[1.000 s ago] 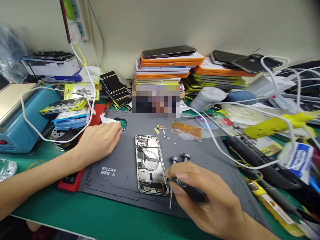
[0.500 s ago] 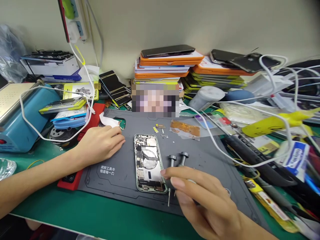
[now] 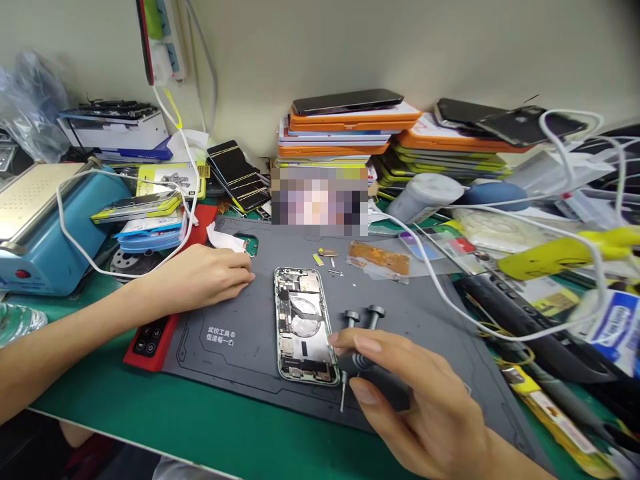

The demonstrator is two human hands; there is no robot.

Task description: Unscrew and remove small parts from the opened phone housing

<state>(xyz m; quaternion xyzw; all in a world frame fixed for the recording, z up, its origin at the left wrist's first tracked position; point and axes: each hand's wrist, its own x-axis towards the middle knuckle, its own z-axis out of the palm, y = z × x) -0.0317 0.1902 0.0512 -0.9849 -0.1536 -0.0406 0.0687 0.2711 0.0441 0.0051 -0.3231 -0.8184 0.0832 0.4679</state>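
Observation:
An opened phone [image 3: 306, 327] lies face up on the dark grey mat [image 3: 260, 333], its inner parts showing. Just right of it, my right hand [image 3: 410, 393] is over two small screwdrivers [image 3: 351, 317], its thumb and fingers apart. The fingertips are close to the phone's right edge, and the hand hides part of the tools. My left hand [image 3: 215, 277] rests at the mat's left side, fingers curled beside a white tissue [image 3: 225, 241] and a green circuit board [image 3: 249, 245]. What its fingertips hold, if anything, is hidden.
Small loose parts [image 3: 327, 259] and an orange film [image 3: 380, 259] lie behind the phone. A white cable [image 3: 430, 273] loops across the right side. Stacked orange boxes [image 3: 345, 123] stand at the wall, and a blue machine [image 3: 80, 233] is at the left.
The view has shifted slightly, moving the scene to the right. My right thumb and fingers have spread apart over the screwdrivers. My left hand stays by the tissue.

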